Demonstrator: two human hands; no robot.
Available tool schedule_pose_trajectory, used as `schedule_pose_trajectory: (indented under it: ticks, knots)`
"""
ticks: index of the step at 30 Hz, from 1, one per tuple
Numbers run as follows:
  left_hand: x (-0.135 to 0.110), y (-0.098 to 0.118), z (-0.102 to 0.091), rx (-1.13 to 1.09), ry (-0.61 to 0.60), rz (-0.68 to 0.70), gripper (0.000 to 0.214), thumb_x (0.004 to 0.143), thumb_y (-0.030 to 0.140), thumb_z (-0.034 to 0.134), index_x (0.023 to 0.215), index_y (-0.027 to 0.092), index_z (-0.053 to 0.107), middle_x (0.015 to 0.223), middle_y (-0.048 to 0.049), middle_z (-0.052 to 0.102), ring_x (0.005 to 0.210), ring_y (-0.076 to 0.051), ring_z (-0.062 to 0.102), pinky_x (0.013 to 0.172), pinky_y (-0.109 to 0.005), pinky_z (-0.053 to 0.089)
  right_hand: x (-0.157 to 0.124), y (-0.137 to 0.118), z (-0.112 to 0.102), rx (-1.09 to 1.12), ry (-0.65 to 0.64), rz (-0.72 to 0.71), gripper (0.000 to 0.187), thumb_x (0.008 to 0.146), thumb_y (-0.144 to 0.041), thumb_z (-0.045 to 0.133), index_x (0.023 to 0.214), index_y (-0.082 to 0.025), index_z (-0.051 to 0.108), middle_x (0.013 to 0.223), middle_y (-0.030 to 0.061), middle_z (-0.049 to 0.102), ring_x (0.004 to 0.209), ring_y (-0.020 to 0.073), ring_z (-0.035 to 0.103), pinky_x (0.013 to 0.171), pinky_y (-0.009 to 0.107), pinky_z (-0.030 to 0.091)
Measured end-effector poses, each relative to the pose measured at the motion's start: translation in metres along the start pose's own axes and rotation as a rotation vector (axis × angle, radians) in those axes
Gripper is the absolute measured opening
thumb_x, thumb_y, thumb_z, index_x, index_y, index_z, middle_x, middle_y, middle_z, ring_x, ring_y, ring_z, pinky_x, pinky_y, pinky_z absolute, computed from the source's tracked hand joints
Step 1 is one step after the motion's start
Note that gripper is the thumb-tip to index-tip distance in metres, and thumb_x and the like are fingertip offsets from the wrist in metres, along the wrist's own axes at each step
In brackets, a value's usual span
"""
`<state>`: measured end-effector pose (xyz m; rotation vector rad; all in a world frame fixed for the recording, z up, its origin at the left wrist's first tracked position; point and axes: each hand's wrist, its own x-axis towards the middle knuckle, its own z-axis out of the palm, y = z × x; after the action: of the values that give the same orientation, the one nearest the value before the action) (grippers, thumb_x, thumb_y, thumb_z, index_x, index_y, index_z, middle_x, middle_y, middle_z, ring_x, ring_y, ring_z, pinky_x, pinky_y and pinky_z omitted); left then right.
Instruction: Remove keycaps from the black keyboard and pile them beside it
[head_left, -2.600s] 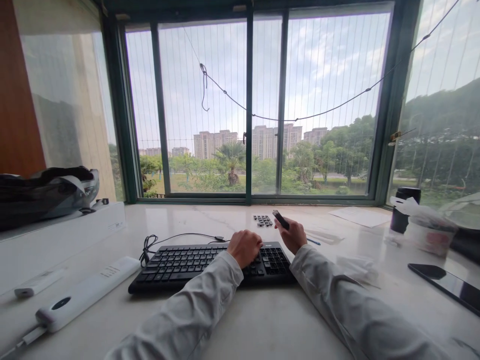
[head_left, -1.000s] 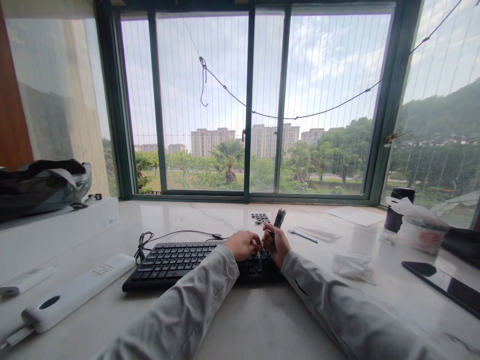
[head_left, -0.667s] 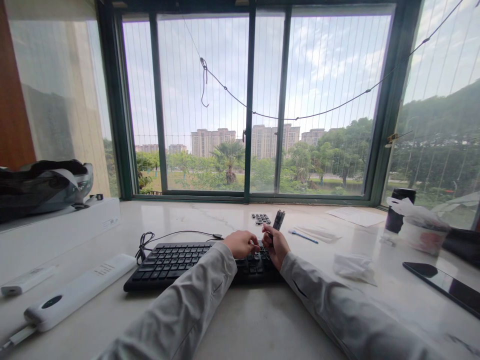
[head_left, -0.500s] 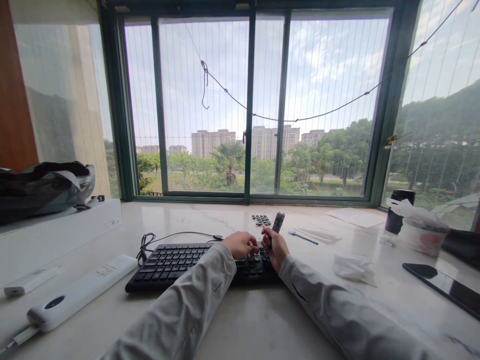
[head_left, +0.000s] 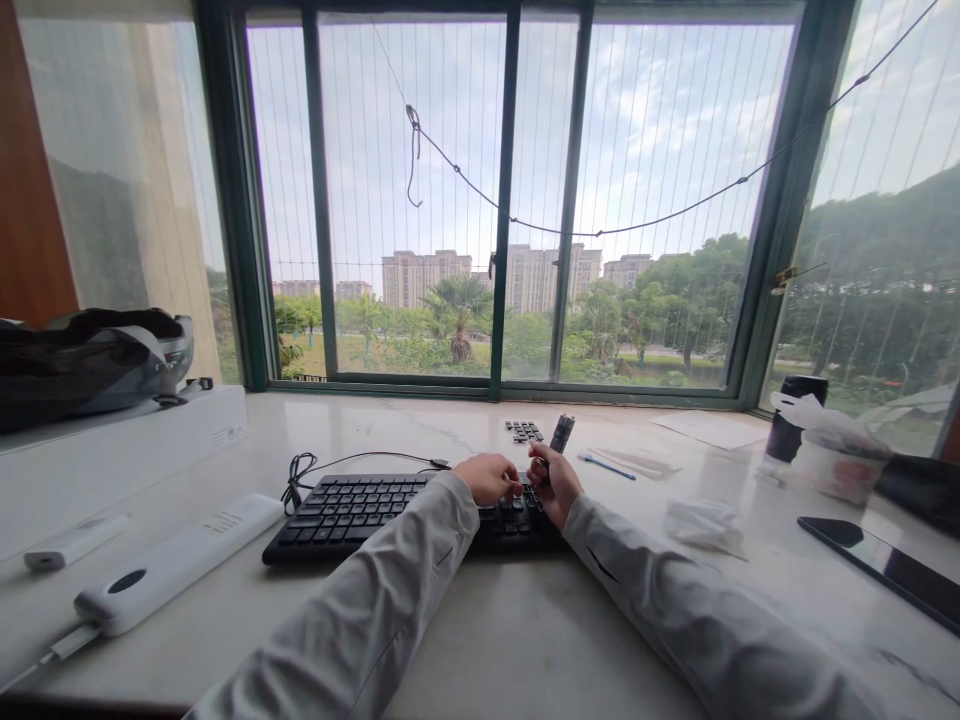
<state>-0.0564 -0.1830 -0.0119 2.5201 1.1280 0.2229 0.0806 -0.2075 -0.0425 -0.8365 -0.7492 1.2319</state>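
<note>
A black keyboard (head_left: 352, 515) lies on the pale table, its right part largely behind my hands. My right hand (head_left: 556, 490) is closed around a dark keycap puller (head_left: 562, 434), its handle tilted up and thin wires showing low over the keys. Over the right part of the keyboard, my left hand (head_left: 491, 478) has its fingers bent and pinched together close to the wires. Whatever lies between those fingertips is hidden. Several loose black keycaps (head_left: 523, 431) sit in rows on the table just behind the hands.
Right of my hands lie a blue-tipped stick (head_left: 609, 467), a crumpled plastic bag (head_left: 703, 524) and a phone (head_left: 885, 565). A dark cup (head_left: 796, 420) and a tub (head_left: 840, 465) stand farther back. On the left are a white power strip (head_left: 180, 565) and a white box (head_left: 127, 455).
The view has shifted slightly. Both hands stay over the right part of the keyboard in nearly the same pose, and the keycap puller remains in my right hand.
</note>
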Motion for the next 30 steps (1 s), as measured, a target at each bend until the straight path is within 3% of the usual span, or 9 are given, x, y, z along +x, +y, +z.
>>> schedule_pose_trajectory:
  ticks: [30]
  knots:
    - [0.0014, 0.0051, -0.0004, -0.039, -0.077, -0.010, 0.028, 0.084, 0.029, 0.050, 0.093, 0.013, 0.071, 0.090, -0.0059, 0.073, 0.087, -0.017, 0.062, 0.075, -0.024, 0.044, 0.0027, 0.0007, -0.0024, 0.048, -0.096, -0.011, 0.027, 0.068, -0.032, 0.070, 0.063, -0.019, 0.047, 0.045, -0.0104, 0.022, 0.040, 0.0047, 0.023, 0.038, 0.018, 0.025]
